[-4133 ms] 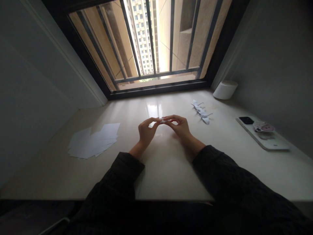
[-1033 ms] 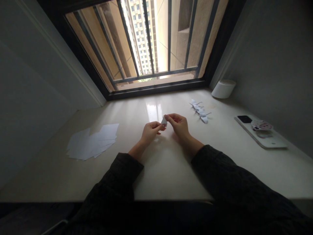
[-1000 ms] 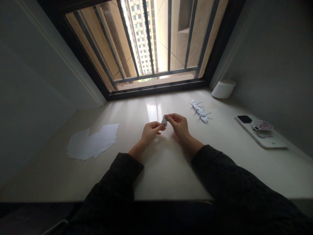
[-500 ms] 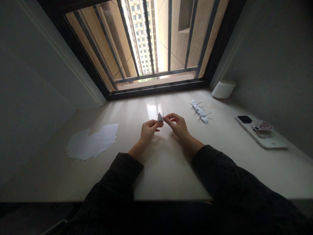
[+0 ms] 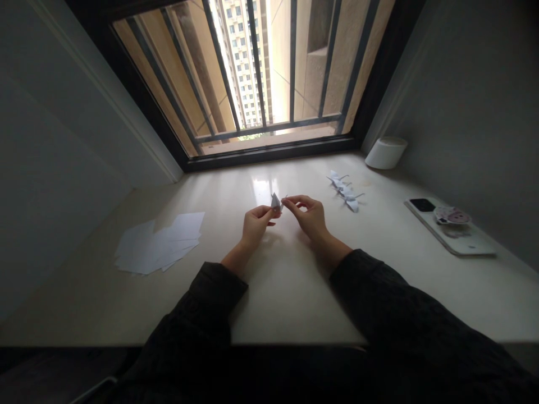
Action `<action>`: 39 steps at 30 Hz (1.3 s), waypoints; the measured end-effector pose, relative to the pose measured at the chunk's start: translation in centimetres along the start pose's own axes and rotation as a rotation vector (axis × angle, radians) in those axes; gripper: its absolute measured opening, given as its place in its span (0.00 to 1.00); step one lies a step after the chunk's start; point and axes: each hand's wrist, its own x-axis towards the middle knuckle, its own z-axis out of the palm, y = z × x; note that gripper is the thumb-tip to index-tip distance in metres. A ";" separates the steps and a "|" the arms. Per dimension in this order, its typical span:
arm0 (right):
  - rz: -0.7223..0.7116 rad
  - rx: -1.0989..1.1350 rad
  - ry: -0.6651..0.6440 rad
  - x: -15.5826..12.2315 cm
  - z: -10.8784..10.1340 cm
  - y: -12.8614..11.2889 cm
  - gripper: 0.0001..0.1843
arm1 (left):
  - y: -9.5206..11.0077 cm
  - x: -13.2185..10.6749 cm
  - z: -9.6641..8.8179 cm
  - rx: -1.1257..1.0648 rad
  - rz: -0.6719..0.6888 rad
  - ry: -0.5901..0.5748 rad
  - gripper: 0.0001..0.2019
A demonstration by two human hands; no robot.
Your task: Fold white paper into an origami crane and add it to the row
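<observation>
Small folded white paper (image 5: 275,201), tip upward

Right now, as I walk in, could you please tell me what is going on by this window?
A person is handling a small folded paper piece above a pale ledge. The left hand grips its lower part, while the right hand pinches a thin point at its right side. Overlapping white sheets lie to the left. Folded paper birds sit to the right, with a phone farther right.
</observation>
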 end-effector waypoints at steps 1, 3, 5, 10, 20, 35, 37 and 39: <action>0.002 0.004 -0.010 0.0 0.0 -0.1 0.13 | 0.0 0.0 0.0 -0.016 -0.011 0.011 0.18; 0.011 0.023 -0.049 0.0 0.0 -0.2 0.13 | -0.1 0.0 0.0 -0.036 -0.020 0.021 0.18; 0.028 0.046 -0.103 0.1 0.0 -0.3 0.13 | -0.1 0.0 0.0 -0.041 -0.016 0.014 0.18; 0.069 0.083 -0.244 0.3 0.0 0.0 0.14 | 0.0 -0.1 0.1 -0.042 0.003 -0.007 0.18; -0.036 -0.049 -0.224 0.0 0.2 0.5 0.14 | -0.2 0.0 0.2 -0.093 -0.039 0.046 0.18; -0.068 -0.182 -0.071 -0.5 0.8 0.5 0.13 | 0.2 -0.7 1.5 -0.115 0.013 0.178 0.18; -0.083 -0.195 -0.078 -0.4 0.7 0.5 0.12 | 0.2 -0.6 1.3 -0.095 0.019 0.153 0.19; -0.136 -0.229 -0.103 -0.2 0.4 0.4 0.11 | 0.1 -0.5 1.0 -0.034 0.053 0.099 0.18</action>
